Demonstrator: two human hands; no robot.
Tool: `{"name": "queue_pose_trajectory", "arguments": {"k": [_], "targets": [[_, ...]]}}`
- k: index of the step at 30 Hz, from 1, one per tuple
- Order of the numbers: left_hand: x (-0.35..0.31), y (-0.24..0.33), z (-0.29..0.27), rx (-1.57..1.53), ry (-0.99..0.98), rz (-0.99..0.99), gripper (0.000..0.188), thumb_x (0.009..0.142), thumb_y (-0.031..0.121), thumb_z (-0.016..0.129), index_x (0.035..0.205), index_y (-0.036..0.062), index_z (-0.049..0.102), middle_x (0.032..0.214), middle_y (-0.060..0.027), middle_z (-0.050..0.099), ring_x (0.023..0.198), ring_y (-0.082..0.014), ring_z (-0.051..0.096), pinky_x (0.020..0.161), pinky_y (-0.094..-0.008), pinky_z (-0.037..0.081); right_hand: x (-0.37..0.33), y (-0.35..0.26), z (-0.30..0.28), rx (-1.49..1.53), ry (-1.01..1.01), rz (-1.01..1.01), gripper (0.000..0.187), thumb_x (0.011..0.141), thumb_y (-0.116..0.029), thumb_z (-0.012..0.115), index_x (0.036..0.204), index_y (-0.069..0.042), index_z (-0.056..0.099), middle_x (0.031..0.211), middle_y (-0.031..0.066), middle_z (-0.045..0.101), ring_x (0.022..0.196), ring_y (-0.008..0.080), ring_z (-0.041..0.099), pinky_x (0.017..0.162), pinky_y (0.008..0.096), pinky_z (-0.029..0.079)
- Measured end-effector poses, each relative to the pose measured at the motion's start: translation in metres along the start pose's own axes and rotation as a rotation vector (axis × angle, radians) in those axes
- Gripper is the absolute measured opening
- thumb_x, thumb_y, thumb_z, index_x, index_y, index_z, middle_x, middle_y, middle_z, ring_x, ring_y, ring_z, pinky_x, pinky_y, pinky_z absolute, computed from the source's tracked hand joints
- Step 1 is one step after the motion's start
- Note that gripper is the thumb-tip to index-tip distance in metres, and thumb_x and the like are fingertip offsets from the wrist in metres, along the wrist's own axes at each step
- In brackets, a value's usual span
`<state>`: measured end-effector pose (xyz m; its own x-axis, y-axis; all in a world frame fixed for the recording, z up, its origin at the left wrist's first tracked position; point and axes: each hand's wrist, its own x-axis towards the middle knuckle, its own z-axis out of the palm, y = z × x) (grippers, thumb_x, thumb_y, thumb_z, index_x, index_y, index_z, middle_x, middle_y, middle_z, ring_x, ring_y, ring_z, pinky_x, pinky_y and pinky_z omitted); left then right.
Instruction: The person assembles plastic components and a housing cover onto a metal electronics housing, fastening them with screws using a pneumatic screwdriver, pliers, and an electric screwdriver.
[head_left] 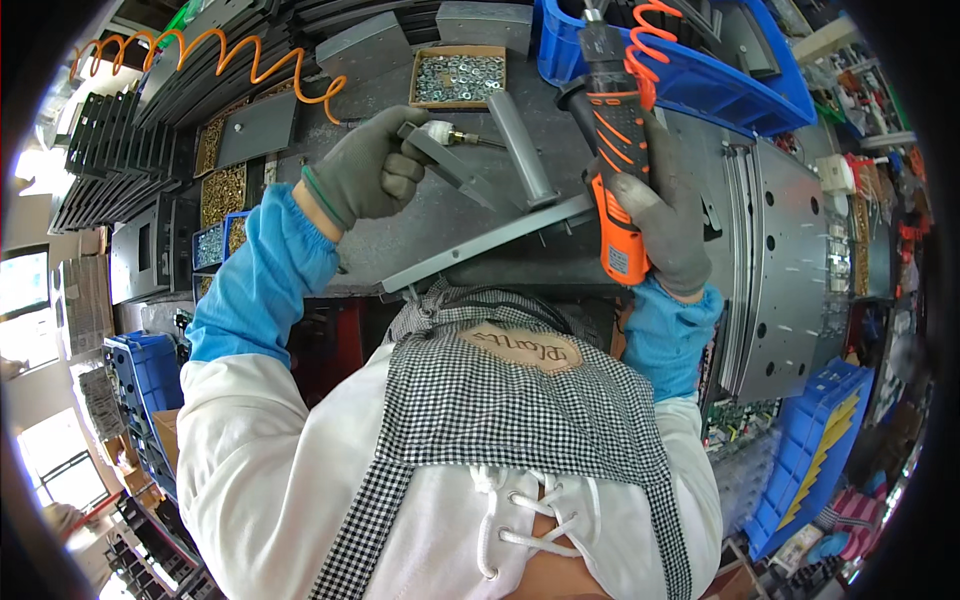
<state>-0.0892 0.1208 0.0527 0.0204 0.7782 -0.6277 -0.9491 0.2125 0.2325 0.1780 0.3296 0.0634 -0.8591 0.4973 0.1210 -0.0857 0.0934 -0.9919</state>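
Observation:
My gloved left hand is closed around the end of one arm of a grey metal bracket. The bracket has a long bar lying slantwise near the bench edge, with two arms rising from it. In my gloved right hand is an orange and black power screwdriver, held upright beside the bar's right end. Its tip points away from me, toward the blue bin, and is apart from the bracket. Just past my left fingers lies a white piece with a brass-coloured fitting.
A shallow box of small silvery hardware sits at the back, before a blue bin. Brass-coloured screws fill trays at left, near stacked dark metal parts. An orange coiled hose hangs there. Long metal panels stand at right.

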Motion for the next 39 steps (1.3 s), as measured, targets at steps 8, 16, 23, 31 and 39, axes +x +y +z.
{"name": "queue_pose_trajectory", "arguments": {"k": [8, 16, 23, 31, 39], "targets": [[0.01, -0.008, 0.016, 0.636, 0.468, 0.465, 0.034, 0.1, 0.042, 0.06, 0.089, 0.01, 0.064, 0.069, 0.0015, 0.05, 0.053, -0.006, 0.038, 0.042, -0.0217, 0.025, 0.001, 0.006, -0.004, 0.004, -0.04, -0.057, 0.071, 0.088, -0.017, 0.066, 0.152, 0.001, 0.042, 0.121, 0.0099, 0.064, 0.104, 0.0157, 0.061, 0.094, 0.0329, 0.051], [0.0, -0.03, 0.035, 1.051, 0.51, 0.614, 0.053, 0.095, 0.045, 0.067, 0.123, -0.0004, 0.062, 0.083, -0.0035, 0.062, 0.068, -0.0099, 0.052, 0.058, -0.0268, 0.042, 0.001, 0.007, -0.007, 0.017, -0.077, -0.054, 0.071, 0.087, -0.018, 0.067, 0.152, -0.001, 0.043, 0.119, 0.0082, 0.064, 0.102, 0.0149, 0.061, 0.094, 0.0322, 0.05], [0.028, -0.06, 0.043, 1.398, 0.785, 0.89, 0.083, 0.09, 0.03, 0.076, 0.151, -0.0111, 0.036, 0.088, -0.0103, 0.068, 0.078, -0.013, 0.065, 0.067, -0.0278, 0.053, 0.003, 0.012, -0.011, 0.004, -0.073, -0.095, 0.07, 0.086, -0.018, 0.068, 0.15, -0.003, 0.045, 0.108, 0.0079, 0.066, 0.091, 0.0148, 0.062, 0.085, 0.0315, 0.053], [0.025, -0.054, 0.045, 1.101, 0.618, 0.993, 0.074, 0.092, 0.017, 0.071, 0.152, -0.0091, 0.035, 0.106, -0.0136, 0.069, 0.082, -0.0169, 0.067, 0.069, -0.0304, 0.056, 0.003, 0.017, -0.01, -0.021, -0.058, -0.164, 0.069, 0.087, -0.019, 0.068, 0.15, -0.003, 0.045, 0.101, 0.0101, 0.069, 0.081, 0.0158, 0.066, 0.078, 0.0337, 0.055], [0.036, -0.068, 0.044, 0.967, 0.607, 0.776, 0.063, 0.094, 0.019, 0.07, 0.147, -0.0016, 0.045, 0.084, -0.0041, 0.061, 0.065, -0.0097, 0.054, 0.053, -0.0256, 0.042, 0.004, 0.029, -0.008, -0.099, 0.02, -0.236, 0.065, 0.088, -0.022, 0.071, 0.147, -0.003, 0.051, 0.104, 0.0085, 0.068, 0.089, 0.0134, 0.064, 0.083, 0.0309, 0.053]]}}
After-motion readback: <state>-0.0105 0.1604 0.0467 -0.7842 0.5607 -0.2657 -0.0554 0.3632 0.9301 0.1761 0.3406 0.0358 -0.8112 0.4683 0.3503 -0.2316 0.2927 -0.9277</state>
